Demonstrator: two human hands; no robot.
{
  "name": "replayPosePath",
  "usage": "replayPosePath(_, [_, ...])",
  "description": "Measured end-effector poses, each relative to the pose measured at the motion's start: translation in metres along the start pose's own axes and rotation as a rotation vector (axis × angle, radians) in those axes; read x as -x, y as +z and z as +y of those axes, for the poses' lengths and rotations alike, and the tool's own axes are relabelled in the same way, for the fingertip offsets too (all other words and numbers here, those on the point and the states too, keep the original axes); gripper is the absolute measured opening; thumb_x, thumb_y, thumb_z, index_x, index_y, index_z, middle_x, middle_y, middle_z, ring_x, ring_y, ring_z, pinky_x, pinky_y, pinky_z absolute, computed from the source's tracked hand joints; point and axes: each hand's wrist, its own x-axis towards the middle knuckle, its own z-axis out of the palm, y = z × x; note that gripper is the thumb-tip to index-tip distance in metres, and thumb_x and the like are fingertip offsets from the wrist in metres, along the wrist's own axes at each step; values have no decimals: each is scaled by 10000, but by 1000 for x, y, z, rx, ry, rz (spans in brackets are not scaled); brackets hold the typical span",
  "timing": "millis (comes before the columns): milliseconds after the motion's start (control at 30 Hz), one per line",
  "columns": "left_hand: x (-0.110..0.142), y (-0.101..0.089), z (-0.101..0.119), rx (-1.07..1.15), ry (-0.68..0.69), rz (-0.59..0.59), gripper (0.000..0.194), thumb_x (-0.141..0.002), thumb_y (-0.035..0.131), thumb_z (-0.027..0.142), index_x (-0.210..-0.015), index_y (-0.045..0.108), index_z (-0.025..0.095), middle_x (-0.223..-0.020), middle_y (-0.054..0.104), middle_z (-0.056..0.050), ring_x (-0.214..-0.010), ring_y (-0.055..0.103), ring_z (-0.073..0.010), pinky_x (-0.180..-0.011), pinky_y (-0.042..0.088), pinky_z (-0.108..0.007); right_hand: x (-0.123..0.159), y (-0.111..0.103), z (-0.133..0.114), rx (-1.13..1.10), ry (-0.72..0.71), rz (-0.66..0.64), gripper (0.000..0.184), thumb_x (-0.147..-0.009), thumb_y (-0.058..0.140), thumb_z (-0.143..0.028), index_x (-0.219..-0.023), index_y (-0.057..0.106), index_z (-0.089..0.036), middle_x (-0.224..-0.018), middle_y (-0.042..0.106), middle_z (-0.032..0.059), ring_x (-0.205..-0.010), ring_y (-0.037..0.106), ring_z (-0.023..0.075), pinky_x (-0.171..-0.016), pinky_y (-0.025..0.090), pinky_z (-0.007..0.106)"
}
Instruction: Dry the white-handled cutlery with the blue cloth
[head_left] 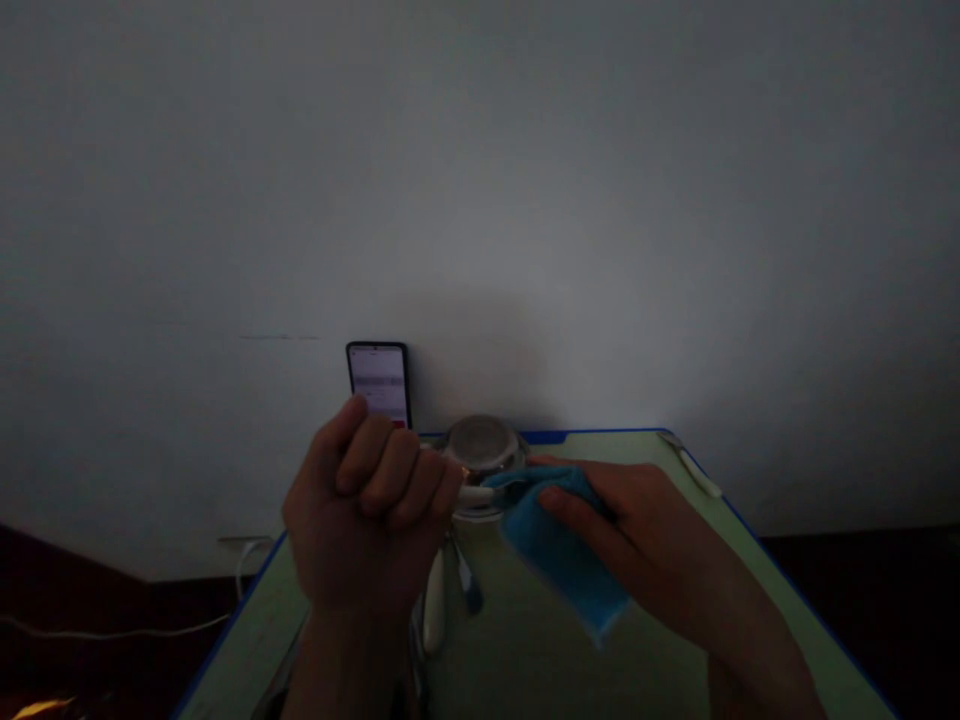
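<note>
My left hand (pixel 382 500) is closed in a fist around a white-handled utensil (pixel 477 494), whose pale handle sticks out past the little finger toward the right. A blue cloth (pixel 562 545) is folded over the utensil's other end, so I cannot make out its kind. My right hand (pixel 630 515) pinches this cloth between thumb and fingers, and one corner of it hangs down. Just behind the hands sits a round, shiny metal container (pixel 484 443), partly covered by them.
A phone (pixel 379 378) leans upright against the wall. On the green table (pixel 570 665), a utensil with a cream handle (pixel 434 605) and a dark-ended one (pixel 469 585) lie by my left wrist. Another pale-handled utensil (pixel 700 473) rests at the right edge. A white cable (pixel 120 633) runs at left.
</note>
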Motion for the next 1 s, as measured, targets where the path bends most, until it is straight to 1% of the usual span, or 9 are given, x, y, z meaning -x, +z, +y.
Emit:
replayPosePath(100, [-1,2,-3,-3,-14,19,456,-937,207,244,-487,149,202,-400,114,67,-345,116,-96,-369,157,-274,-5,12,-5,20,-23,-67,328,-906,403,-431,-1125,594,-278,-991,695,20,-908,633,206,-795,442,328])
replayPosePath(200, [-2,3,-5,14,16,34,448,-934,189,231,-489,142,203,-398,111,69,-342,112,-92,-361,152,-267,-7,15,-5,76,18,-110,398,-901,390,-458,-1209,539,-254,-992,693,65,-919,632,240,-801,441,361])
replayPosePath(300, [-2,3,-6,19,49,34,447,-935,183,226,-490,143,201,-397,117,69,-338,115,-89,-356,151,-262,-4,13,-2,41,11,-158,362,-902,400,-437,-1135,560,-211,-966,685,79,-891,626,225,-788,439,337])
replayPosePath(400, [-1,3,-6,9,49,45,451,-939,177,229,-490,146,199,-399,114,69,-336,111,-88,-355,148,-262,-1,12,-1,11,-2,-172,255,-915,393,-351,-1034,552,-192,-973,656,67,-884,601,198,-785,426,321])
replayPosePath(500, [0,3,-7,-9,34,67,454,-942,171,242,-491,143,197,-404,111,65,-340,106,-92,-360,155,-266,-1,13,1,49,13,-184,173,-909,400,-277,-963,537,-187,-1008,609,60,-882,568,186,-767,416,325])
replayPosePath(567, [0,3,-8,-22,19,72,458,-944,170,248,-490,144,196,-404,109,63,-344,105,-95,-366,163,-270,-3,13,3,90,16,-176,136,-896,435,-267,-909,546,-190,-989,590,50,-862,552,178,-753,408,324])
replayPosePath(667, [-1,3,-9,-16,-1,61,456,-942,174,247,-490,148,197,-400,106,62,-347,106,-98,-374,169,-274,-6,11,6,135,11,-122,95,-868,507,-283,-860,556,-202,-929,581,23,-830,541,170,-742,391,325])
replayPosePath(867, [1,1,-9,41,-19,32,458,-947,182,253,-493,148,202,-395,108,69,-347,106,-95,-372,171,-270,-9,11,8,114,12,-85,140,-815,592,-333,-807,558,-197,-830,586,-3,-761,534,149,-681,367,293])
replayPosePath(1000, [0,-3,-10,114,0,36,441,-943,198,227,-505,159,205,-404,122,76,-344,117,-90,-366,181,-258,-10,10,7,48,-46,-83,199,-840,551,-363,-742,586,-192,-769,579,-11,-708,523,121,-637,359,258])
